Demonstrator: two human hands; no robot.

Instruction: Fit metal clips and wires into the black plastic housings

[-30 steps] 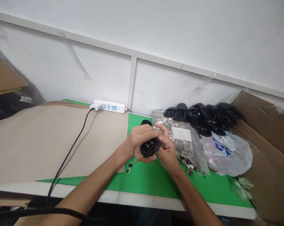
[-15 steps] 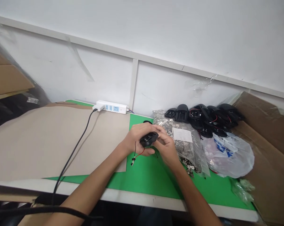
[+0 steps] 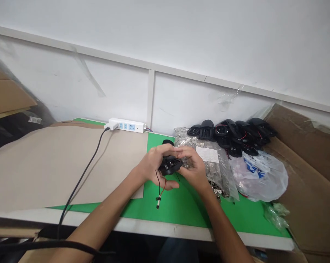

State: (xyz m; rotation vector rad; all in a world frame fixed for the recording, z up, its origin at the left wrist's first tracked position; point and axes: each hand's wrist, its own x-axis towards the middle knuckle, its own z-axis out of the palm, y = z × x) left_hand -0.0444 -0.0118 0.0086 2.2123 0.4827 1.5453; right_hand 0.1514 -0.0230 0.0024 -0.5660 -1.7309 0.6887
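Between my two hands, above the green mat [image 3: 176, 208], is a black plastic housing [image 3: 169, 166] with a hollow, glossy inside facing me. My left hand [image 3: 154, 164] wraps round its left side, thumb stretched out below. My right hand [image 3: 194, 168] grips its right end with bent fingers; the fingertips of both hands meet over the top. From the housing hang a black and a red wire, ending in a small white and black connector [image 3: 158, 201]. Just behind my hands a round black part [image 3: 168, 142] stands on the mat, partly hidden.
Black housings [image 3: 230, 133] are piled at the right rear, by a clear bag of metal parts [image 3: 208, 160] and a white plastic bag [image 3: 259, 179]. Cardboard [image 3: 302, 175] stands at right. A power strip [image 3: 126, 125] with a black cable lies near a beige sheet [image 3: 72, 164].
The housing has tilted and shifted slightly in my hands, its hollow side showing more. The wires and connector hang lower and straighter. The whole view has shifted a little.
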